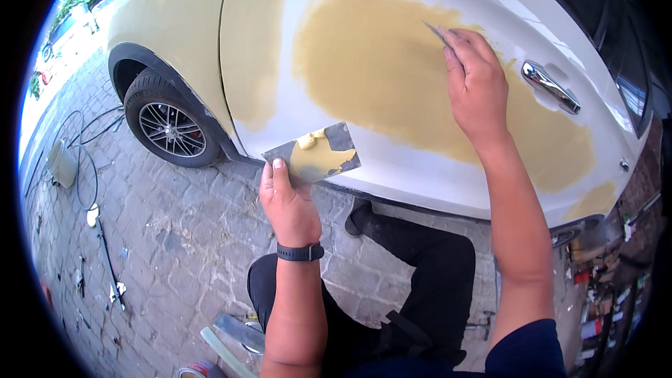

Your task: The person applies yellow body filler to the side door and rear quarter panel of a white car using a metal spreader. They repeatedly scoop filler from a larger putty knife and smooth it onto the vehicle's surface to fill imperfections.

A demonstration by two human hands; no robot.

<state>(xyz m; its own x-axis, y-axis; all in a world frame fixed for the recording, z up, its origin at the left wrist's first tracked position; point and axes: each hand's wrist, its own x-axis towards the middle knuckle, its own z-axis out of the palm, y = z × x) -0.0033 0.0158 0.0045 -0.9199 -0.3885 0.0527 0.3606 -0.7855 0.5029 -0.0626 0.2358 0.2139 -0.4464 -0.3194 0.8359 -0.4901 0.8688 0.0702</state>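
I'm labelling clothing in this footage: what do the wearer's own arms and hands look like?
The left hand and right hand are both ungloved. A black, flexible-looking wristband circles the left wrist; the right wrist is bare. A dark navy fabric sleeve ends above the right elbow; the left sleeve is out of view.

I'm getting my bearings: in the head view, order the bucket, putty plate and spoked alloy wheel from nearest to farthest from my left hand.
1. Putty plate, held in your left hand.
2. Spoked alloy wheel, up and left.
3. Bucket, at the far left.
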